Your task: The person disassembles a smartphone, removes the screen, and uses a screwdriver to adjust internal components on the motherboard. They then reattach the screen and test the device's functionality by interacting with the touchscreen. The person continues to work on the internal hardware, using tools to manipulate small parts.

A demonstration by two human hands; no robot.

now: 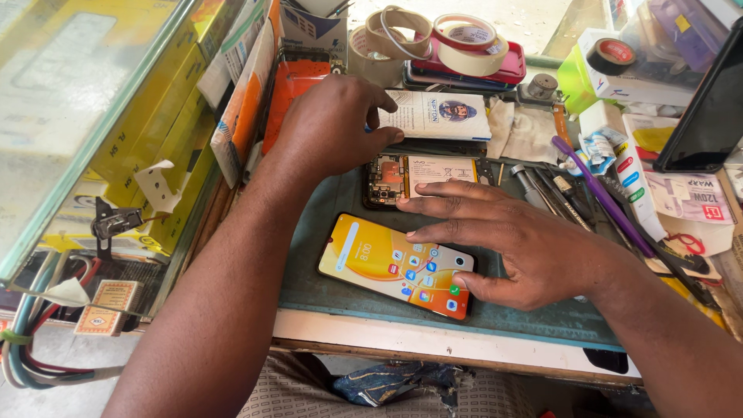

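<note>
Orange and yellow glowed from the lit screen of a smartphone (396, 266) that lay flat on the grey-green mat (325, 290) of the counter (433, 344), its long axis slanting from upper left down to lower right. The right hand (515, 244) hovered spread and flat directly over the phone's right end, fingers (433, 207) extended toward the left and closed on nothing; its thumb sat just beside the phone's lower right corner, though whether it touched the glass could not be told.

Just beyond the lit phone, farther from the person, lay an opened phone (422, 178) with its back off, board and battery exposed, long axis running left to right. The left hand (333, 128) rested curled at that phone's upper left edge, fingertips pressed down near a white printed card (441, 114), gripping nothing visible.

So the lit phone lay nearer the right hand, the opened one nearer the left. Rolls of tape (468, 42) and a purple-handled tool (592, 182) sat well apart at the back and right.
</note>
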